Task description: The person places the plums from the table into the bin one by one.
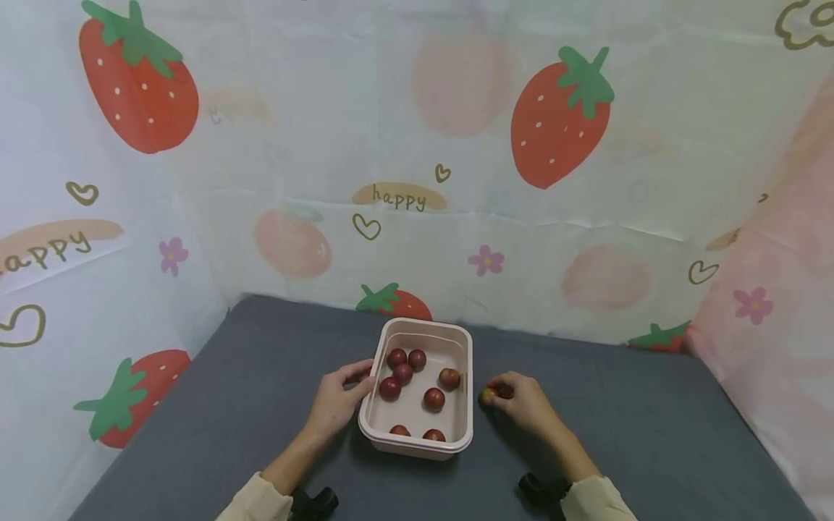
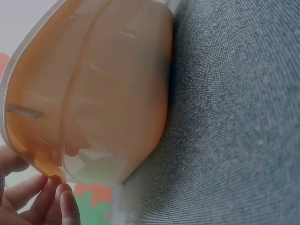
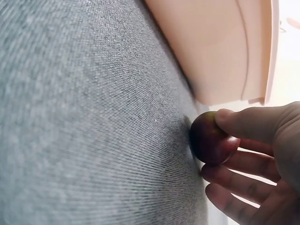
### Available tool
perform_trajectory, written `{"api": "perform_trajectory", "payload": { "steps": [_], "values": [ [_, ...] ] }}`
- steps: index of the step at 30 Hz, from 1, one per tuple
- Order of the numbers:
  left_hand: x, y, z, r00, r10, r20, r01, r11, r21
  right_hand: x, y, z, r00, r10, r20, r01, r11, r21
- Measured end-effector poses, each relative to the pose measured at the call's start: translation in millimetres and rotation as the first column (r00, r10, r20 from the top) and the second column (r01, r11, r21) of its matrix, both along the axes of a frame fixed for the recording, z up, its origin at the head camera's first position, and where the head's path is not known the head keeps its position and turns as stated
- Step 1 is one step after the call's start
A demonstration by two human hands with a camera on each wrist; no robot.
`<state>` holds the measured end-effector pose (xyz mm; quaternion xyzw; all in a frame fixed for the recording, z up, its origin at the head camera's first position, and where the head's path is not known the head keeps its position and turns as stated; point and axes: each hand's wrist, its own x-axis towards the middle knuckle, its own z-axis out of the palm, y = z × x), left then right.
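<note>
A pale pink rectangular plastic container (image 1: pixel 413 450) sits on the grey cloth and holds several dark red plums (image 1: pixel 402 373). My left hand (image 1: pixel 334 405) grips its left side, thumb at the rim and fingertips against the outer wall, which shows close up as the container side (image 2: pixel 117 70) in the left wrist view. To the right of the container, my right hand (image 1: pixel 526 404) pinches one plum (image 3: pixel 211 138) between thumb and fingers. This plum, dark red with a yellowish-green patch, is right at the cloth surface, apart from the container.
Grey cloth (image 1: pixel 280 340) covers the tabletop. Behind it and on both sides hangs a white curtain (image 1: pixel 391 87) printed with strawberries and hearts. Black straps (image 1: pixel 316 503) sit by the wrists near the front edge.
</note>
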<state>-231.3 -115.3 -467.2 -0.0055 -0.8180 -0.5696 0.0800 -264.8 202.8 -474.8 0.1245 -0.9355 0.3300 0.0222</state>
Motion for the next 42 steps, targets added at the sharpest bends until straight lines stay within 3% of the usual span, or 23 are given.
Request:
{"api": "perform_trajectory", "payload": {
  "steps": [21, 35, 42],
  "values": [
    [-1.4, -0.1, -0.2, 1.0, 0.005, 0.01, -0.005, 1.0, 0.009, -5.7, 5.9, -5.6, 0.999, 0.007, -0.035, -0.007, 1.0, -0.026],
    [1.1, 0.7, 0.6, 0.999, 0.009, 0.039, -0.009, 1.0, -0.003, -2.8, 4.8, -10.4, 0.999, -0.021, -0.041, 0.02, 0.999, -0.041],
    [0.8, 0.8, 1.2, 1.0, 0.009, 0.02, -0.009, 1.0, -0.011, -1.6, 5.5, -11.6, 0.999, -0.026, -0.042, 0.024, 0.998, -0.066]
  ]
}}
